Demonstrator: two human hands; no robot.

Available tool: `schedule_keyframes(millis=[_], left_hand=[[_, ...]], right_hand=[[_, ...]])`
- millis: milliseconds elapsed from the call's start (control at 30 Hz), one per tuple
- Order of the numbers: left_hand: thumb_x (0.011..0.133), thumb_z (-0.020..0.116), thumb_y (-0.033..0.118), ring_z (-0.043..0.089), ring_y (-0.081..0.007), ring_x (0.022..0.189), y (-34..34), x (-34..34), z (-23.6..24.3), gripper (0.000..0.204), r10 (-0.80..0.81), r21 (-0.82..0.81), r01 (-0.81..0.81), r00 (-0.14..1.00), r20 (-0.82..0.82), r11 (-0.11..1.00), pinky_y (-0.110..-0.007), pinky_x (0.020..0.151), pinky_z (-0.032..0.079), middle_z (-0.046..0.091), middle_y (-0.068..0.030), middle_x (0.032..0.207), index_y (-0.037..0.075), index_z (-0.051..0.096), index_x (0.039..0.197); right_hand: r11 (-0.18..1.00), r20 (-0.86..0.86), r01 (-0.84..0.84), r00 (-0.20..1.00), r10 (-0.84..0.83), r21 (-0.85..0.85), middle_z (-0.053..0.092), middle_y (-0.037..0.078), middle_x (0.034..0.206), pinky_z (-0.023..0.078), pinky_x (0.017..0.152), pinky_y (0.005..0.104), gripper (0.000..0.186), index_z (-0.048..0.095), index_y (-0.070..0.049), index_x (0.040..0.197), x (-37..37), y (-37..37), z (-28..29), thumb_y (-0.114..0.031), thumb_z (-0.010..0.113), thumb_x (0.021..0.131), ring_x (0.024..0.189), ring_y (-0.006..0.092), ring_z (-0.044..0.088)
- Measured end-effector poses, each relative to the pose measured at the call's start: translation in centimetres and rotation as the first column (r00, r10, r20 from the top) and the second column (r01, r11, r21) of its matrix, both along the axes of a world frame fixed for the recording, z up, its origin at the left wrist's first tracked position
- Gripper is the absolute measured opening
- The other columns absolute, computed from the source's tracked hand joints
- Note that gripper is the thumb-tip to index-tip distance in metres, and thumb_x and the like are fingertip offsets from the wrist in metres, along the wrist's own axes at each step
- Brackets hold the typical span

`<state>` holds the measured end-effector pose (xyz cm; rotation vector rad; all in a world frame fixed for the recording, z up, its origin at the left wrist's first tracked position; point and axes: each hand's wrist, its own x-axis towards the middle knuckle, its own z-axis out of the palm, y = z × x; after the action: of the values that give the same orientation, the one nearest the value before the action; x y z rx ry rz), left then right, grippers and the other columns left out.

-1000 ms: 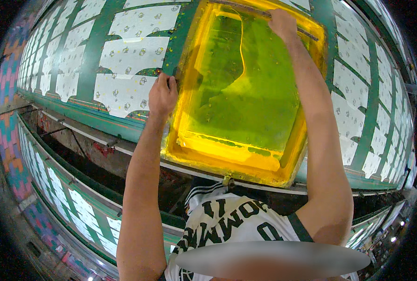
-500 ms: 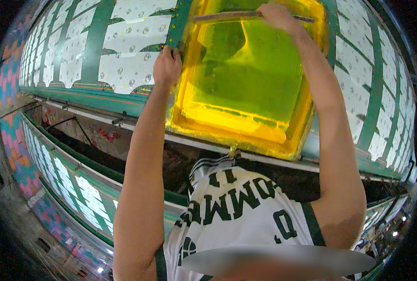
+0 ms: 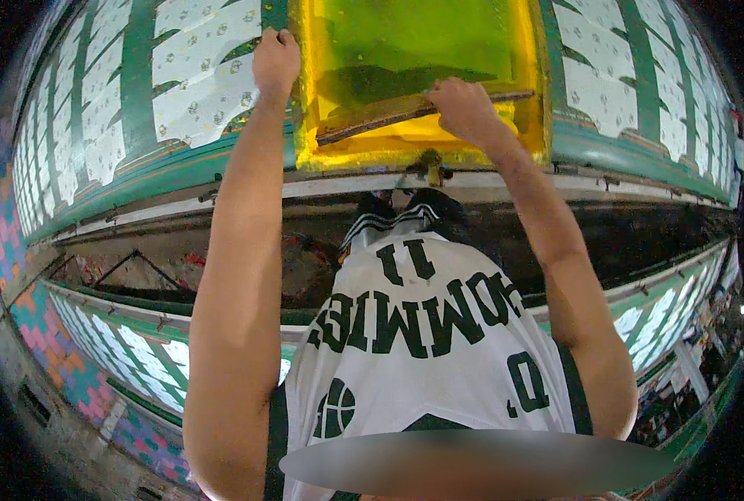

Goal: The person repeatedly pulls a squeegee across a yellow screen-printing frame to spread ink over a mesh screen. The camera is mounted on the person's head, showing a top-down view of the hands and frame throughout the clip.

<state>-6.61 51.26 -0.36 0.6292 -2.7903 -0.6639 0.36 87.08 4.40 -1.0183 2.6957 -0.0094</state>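
Note:
A yellow-stained printing screen point(image 3: 307, 92) lies on the long green table, with a translucent green mesh and thick yellow ink along its near end. My right hand point(image 3: 464, 108) is closed around the top of a long squeegee point(image 3: 368, 126), which lies slantwise across the near part of the screen, its right end farther away. Bright yellow ink shows on the near side of the squeegee. Against the screen's left edge, my left hand point(image 3: 276, 63) is curled into a fist; what its fingers hold is hidden.
White patterned fabric pieces point(image 3: 200, 75) lie in rows on the green table point(image 3: 138, 125) left of the screen, and more fabric pieces point(image 3: 596, 58) lie to its right. A metal rail point(image 3: 639, 189) runs along the table's near edge. Behind me stands another table with pale pieces point(image 3: 104, 334).
My right hand has pulled the squeegee from the screen's far end to its near end. The view has shifted, so the screen sits higher in it. My left hand stays at the left edge.

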Motion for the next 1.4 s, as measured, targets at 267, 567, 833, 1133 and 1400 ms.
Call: schedule_keyframes(millis=[267, 567, 833, 1133, 1400], left_hand=[[0.102, 0.052, 0.044, 0.072, -0.0446, 0.099, -0.5, 0.2, -0.1, 0.044, -0.101, 0.038, 0.097, 0.989, 0.109, 0.995, -0.056, 0.086, 0.056, 0.074, -0.0244, 0.104, 0.004, 0.059, 0.119], [0.100, 0.046, 0.038, 0.069, -0.0473, 0.110, 1.6, -1.0, -0.1, 0.052, 0.071, -0.021, -0.068, 0.974, 0.213, 0.997, -0.057, 0.098, 0.054, 0.071, -0.0297, 0.118, -0.004, 0.055, 0.128], [0.093, 0.052, 0.042, 0.069, -0.0465, 0.109, 1.9, -1.2, 0.4, 0.050, 0.129, -0.058, -0.120, 0.977, 0.168, 0.991, -0.054, 0.096, 0.054, 0.073, -0.0275, 0.114, 0.001, 0.072, 0.112], [0.091, 0.061, 0.047, 0.070, -0.0454, 0.097, 2.1, -1.0, 0.7, 0.052, 0.136, -0.036, -0.132, 0.977, 0.167, 0.991, -0.052, 0.087, 0.055, 0.074, -0.0263, 0.103, -0.001, 0.075, 0.104], [0.096, 0.064, 0.047, 0.070, -0.0441, 0.091, 1.5, -1.3, -0.1, 0.050, 0.083, -0.117, -0.074, 0.994, 0.077, 0.990, -0.052, 0.082, 0.054, 0.075, -0.0235, 0.099, -0.002, 0.074, 0.101]], right_hand=[[0.984, -0.028, 0.175, 0.984, -0.176, -0.034, 0.072, 0.012, 0.105, 0.061, 0.085, 0.0463, 0.024, 0.071, -0.011, 0.110, 6.3, 0.9, 1.0, -0.015, 0.065, 0.087, 0.105, 0.0323, 0.071], [0.994, 0.090, 0.105, 0.990, -0.108, 0.029, 0.074, 0.016, 0.098, 0.061, 0.075, 0.0514, 0.020, 0.073, -0.010, 0.101, 4.0, 2.4, 1.6, -0.015, 0.067, 0.082, 0.094, 0.0370, 0.074], [0.963, 0.139, 0.097, 0.988, -0.063, -0.253, 0.067, 0.015, 0.102, 0.059, 0.083, 0.0481, 0.033, 0.067, -0.006, 0.108, 7.3, 3.8, -0.5, -0.007, 0.069, 0.075, 0.099, 0.0381, 0.069], [0.596, 0.237, 0.610, 0.775, -0.585, -0.522, 0.062, 0.024, 0.139, 0.047, 0.109, 0.0463, 0.059, 0.060, 0.002, 0.138, 1.6, 18.1, 1.1, -0.028, 0.077, 0.090, 0.128, 0.0412, 0.059], [0.501, 0.275, 0.741, 0.646, -0.712, -0.447, 0.065, 0.028, 0.124, 0.052, 0.100, 0.0479, 0.065, 0.064, 0.006, 0.128, -1.8, 22.8, -5.4, -0.031, 0.083, 0.078, 0.117, 0.0440, 0.062]])
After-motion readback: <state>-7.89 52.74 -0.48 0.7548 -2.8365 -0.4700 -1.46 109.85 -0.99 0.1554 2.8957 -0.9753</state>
